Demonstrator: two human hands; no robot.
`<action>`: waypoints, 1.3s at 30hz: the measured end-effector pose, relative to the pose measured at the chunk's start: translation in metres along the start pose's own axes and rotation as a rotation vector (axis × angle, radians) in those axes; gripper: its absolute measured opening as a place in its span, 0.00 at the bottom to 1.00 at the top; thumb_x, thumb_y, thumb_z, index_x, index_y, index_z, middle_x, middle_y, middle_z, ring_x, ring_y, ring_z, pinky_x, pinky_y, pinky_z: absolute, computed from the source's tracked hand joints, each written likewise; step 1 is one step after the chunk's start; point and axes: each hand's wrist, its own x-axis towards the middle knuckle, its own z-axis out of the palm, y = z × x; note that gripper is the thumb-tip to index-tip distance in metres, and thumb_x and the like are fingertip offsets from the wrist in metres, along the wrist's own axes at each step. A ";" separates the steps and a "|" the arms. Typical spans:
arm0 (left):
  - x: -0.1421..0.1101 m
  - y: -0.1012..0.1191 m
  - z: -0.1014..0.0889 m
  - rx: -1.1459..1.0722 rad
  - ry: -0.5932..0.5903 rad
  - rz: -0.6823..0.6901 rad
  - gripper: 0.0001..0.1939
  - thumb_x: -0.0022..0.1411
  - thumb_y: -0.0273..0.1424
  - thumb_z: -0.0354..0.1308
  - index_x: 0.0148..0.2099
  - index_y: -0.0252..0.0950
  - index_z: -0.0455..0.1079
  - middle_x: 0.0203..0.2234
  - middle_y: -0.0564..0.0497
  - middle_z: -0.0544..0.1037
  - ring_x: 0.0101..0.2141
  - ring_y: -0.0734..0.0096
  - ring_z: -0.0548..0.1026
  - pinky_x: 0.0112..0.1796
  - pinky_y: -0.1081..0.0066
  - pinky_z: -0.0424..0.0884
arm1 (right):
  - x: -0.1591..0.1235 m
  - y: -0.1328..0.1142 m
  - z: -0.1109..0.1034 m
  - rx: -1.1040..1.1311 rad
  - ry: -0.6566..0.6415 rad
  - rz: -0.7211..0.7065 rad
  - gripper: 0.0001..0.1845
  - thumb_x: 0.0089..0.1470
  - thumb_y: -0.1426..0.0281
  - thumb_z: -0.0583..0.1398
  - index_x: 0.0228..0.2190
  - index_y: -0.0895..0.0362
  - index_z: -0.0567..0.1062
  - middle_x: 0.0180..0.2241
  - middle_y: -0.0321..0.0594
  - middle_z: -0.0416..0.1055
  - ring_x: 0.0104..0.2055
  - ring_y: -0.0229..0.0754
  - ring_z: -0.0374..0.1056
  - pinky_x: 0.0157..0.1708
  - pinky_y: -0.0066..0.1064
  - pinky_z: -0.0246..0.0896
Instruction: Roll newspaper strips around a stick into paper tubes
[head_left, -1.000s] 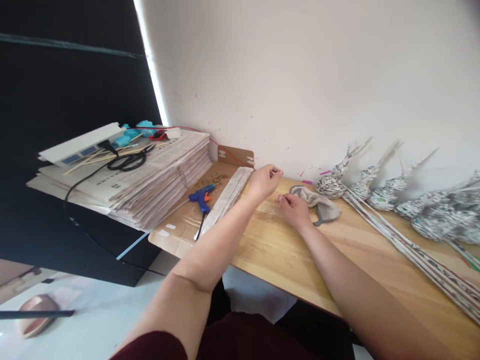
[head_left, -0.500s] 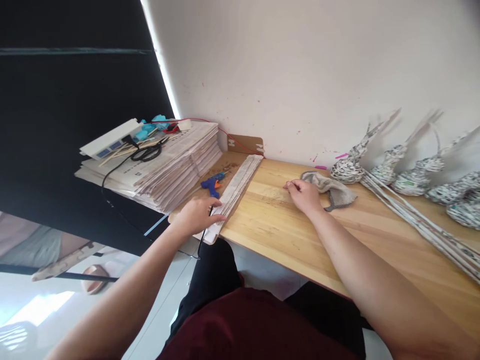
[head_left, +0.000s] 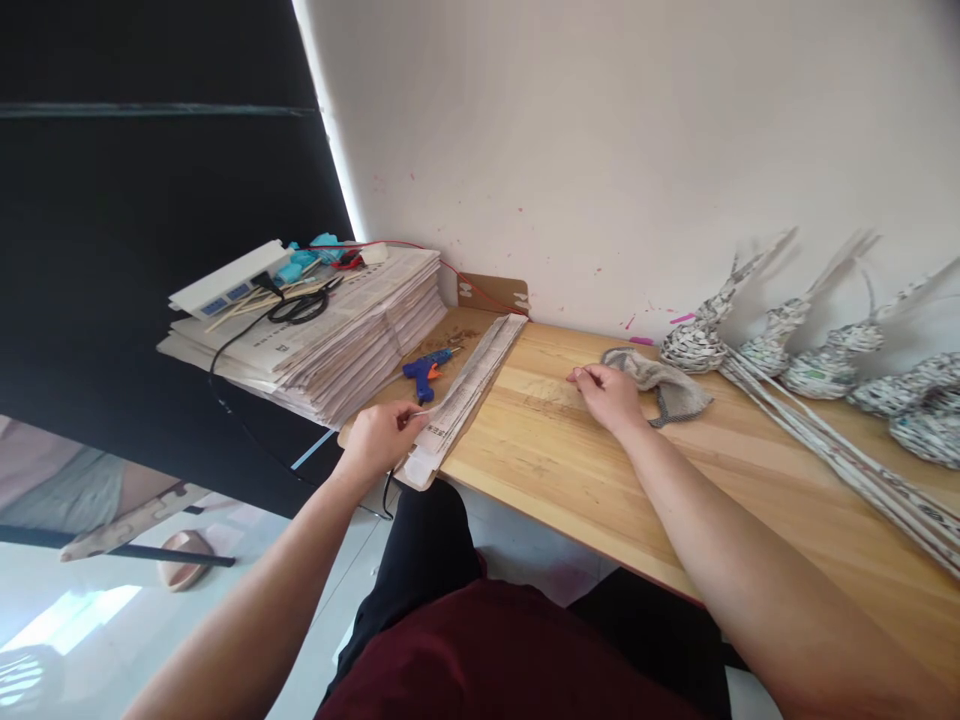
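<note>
My left hand (head_left: 381,437) pinches the near end of a newspaper strip (head_left: 433,409) between thumb and fingers. That end is lifted a little off a long, narrow stack of newspaper strips (head_left: 480,375) lying at the table's left side. Just beyond the hand, a blue glue gun (head_left: 422,378) with an orange trigger lies on brown board. My right hand (head_left: 609,397) rests over the wooden table (head_left: 540,430) with fingers pinched together; whatever they hold, if anything, is too small to make out. A crumpled grey-brown cloth (head_left: 679,392) lies right beside it.
At the left stands a tall stack of newspaper sheets (head_left: 375,330), bearing a white power strip (head_left: 232,280) and a black cable (head_left: 304,305). Along the wall sit several woven paper pieces (head_left: 694,345). Long paper rods (head_left: 840,450) lie at the right.
My left hand has closed from spread fingers into a pinch and lifted the end of a newspaper strip. My right hand has stayed in place.
</note>
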 end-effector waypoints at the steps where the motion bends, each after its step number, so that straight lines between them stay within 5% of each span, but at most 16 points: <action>1: 0.000 0.000 0.000 -0.010 0.048 -0.005 0.15 0.57 0.43 0.55 0.38 0.41 0.78 0.27 0.51 0.79 0.29 0.66 0.75 0.32 0.73 0.64 | 0.000 0.000 -0.001 0.009 0.005 0.002 0.19 0.55 0.61 0.53 0.31 0.58 0.80 0.26 0.42 0.76 0.26 0.42 0.67 0.29 0.32 0.55; 5: 0.000 0.008 -0.001 -0.155 0.215 -0.013 0.17 0.58 0.45 0.54 0.40 0.39 0.76 0.28 0.52 0.79 0.28 0.69 0.73 0.31 0.73 0.65 | 0.000 0.000 -0.001 0.047 0.044 -0.004 0.20 0.56 0.60 0.53 0.31 0.59 0.80 0.23 0.40 0.73 0.23 0.40 0.65 0.27 0.32 0.55; 10: -0.004 0.032 0.013 -0.701 0.078 -0.088 0.20 0.54 0.45 0.60 0.43 0.35 0.74 0.30 0.51 0.79 0.28 0.69 0.75 0.31 0.72 0.71 | -0.004 -0.007 0.000 0.148 0.035 -0.017 0.21 0.55 0.57 0.55 0.30 0.59 0.79 0.21 0.39 0.72 0.22 0.38 0.63 0.26 0.30 0.57; 17: -0.016 0.062 0.045 -0.853 -0.049 -0.103 0.19 0.49 0.41 0.67 0.41 0.37 0.76 0.29 0.51 0.80 0.30 0.68 0.76 0.34 0.71 0.72 | -0.019 -0.034 0.001 0.590 -0.486 0.199 0.31 0.53 0.46 0.56 0.24 0.63 0.78 0.19 0.43 0.70 0.19 0.35 0.64 0.18 0.26 0.58; 21: -0.019 0.080 0.054 -0.762 -0.050 0.012 0.16 0.49 0.40 0.67 0.39 0.39 0.77 0.30 0.51 0.80 0.31 0.67 0.76 0.35 0.70 0.71 | -0.024 -0.041 0.000 0.736 -0.808 0.287 0.35 0.56 0.44 0.51 0.33 0.63 0.78 0.26 0.48 0.76 0.23 0.38 0.71 0.10 0.21 0.43; 24: -0.024 0.096 0.063 -0.856 -0.165 0.115 0.16 0.50 0.37 0.66 0.42 0.40 0.77 0.38 0.49 0.81 0.38 0.63 0.77 0.41 0.69 0.71 | -0.025 -0.041 -0.001 0.894 -0.950 0.332 0.33 0.59 0.46 0.48 0.39 0.60 0.77 0.29 0.47 0.77 0.25 0.39 0.72 0.11 0.21 0.44; 29: -0.042 0.109 0.076 -0.889 -0.387 0.184 0.15 0.52 0.33 0.65 0.44 0.43 0.77 0.41 0.50 0.80 0.42 0.63 0.77 0.44 0.69 0.69 | -0.021 -0.036 -0.005 1.098 -0.872 0.339 0.19 0.59 0.58 0.56 0.44 0.58 0.74 0.31 0.41 0.76 0.29 0.37 0.72 0.21 0.22 0.60; 34: -0.056 0.102 0.072 -0.760 -0.473 0.152 0.16 0.50 0.35 0.67 0.43 0.42 0.77 0.38 0.51 0.81 0.39 0.63 0.76 0.41 0.69 0.69 | -0.018 -0.031 -0.006 1.148 -0.772 0.354 0.19 0.57 0.62 0.60 0.46 0.61 0.72 0.32 0.42 0.75 0.29 0.37 0.73 0.33 0.27 0.67; 39: -0.059 0.100 0.064 -0.707 -0.564 0.149 0.19 0.48 0.40 0.68 0.42 0.39 0.77 0.32 0.50 0.80 0.33 0.67 0.75 0.35 0.70 0.68 | -0.020 -0.030 -0.001 1.141 -0.795 0.305 0.21 0.49 0.69 0.66 0.46 0.59 0.73 0.31 0.39 0.74 0.28 0.35 0.72 0.22 0.21 0.60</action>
